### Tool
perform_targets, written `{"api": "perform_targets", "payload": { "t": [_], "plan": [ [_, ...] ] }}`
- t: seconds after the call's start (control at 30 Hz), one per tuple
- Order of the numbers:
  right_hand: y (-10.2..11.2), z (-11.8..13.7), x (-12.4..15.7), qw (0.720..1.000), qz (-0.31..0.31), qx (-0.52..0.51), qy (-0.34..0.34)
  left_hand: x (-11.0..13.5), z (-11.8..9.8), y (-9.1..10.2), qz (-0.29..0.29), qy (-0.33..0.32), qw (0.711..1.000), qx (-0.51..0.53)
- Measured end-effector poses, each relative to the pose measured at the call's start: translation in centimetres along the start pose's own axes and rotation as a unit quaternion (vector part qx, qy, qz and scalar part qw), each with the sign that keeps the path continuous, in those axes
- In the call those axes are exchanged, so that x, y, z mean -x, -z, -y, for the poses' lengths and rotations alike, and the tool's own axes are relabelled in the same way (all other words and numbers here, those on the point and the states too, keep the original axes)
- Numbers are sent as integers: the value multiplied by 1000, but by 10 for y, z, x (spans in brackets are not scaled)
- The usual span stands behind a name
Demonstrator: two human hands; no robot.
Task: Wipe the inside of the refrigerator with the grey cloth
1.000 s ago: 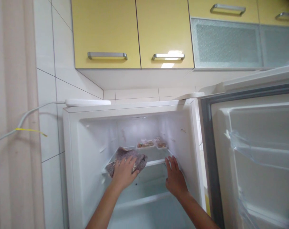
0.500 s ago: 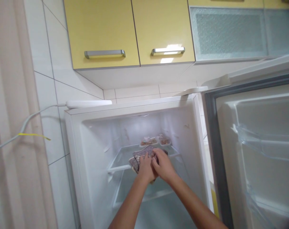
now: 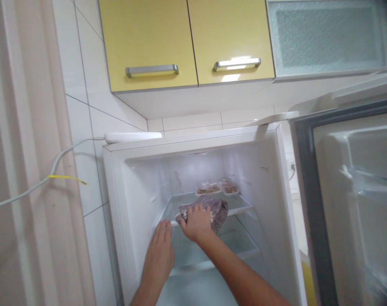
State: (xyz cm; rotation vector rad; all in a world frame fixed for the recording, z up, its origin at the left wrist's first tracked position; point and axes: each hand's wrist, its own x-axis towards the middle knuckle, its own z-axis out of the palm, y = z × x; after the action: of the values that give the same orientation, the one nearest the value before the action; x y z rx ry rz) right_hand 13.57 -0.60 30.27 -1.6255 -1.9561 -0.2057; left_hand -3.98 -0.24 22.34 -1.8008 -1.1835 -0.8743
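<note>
A purple-grey patterned cloth [image 3: 219, 212] lies bunched over the front edge of the upper glass shelf [image 3: 183, 199] inside an open fridge. My right hand [image 3: 198, 221] is on the cloth, its fingers curled over the fabric and the thumb at the left side. Lower and to the left, my left hand [image 3: 158, 253] holds nothing. Its fingers stretch forward near the left front end of that shelf; whether they touch it I cannot tell.
Clear food trays [image 3: 209, 189] stand at the back of the upper shelf. A second glass shelf [image 3: 209, 265] sits below. The fridge door [image 3: 349, 204] hangs open at right. Yellow cabinets [image 3: 152, 38] are overhead; a cable [image 3: 58, 159] runs along the left.
My left hand has come off the cloth and moved left and down. My right hand has shifted left on the cloth. The view has turned slightly left.
</note>
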Motion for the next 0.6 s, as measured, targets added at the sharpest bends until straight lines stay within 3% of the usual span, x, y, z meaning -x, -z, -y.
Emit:
{"api": "perform_targets", "payload": {
  "t": [0.17,0.33,0.6],
  "plan": [
    [-3,20,-7,994,26,-26,98,4,-4,-13,-23,22,999,24],
    [-3,-5,-10,985,28,-44,163,6,-8,-10,-11,7,1000,0],
    [23,-83,0,997,42,8,71,8,-4,-10,-11,-14,1000,-15]
  ]
}}
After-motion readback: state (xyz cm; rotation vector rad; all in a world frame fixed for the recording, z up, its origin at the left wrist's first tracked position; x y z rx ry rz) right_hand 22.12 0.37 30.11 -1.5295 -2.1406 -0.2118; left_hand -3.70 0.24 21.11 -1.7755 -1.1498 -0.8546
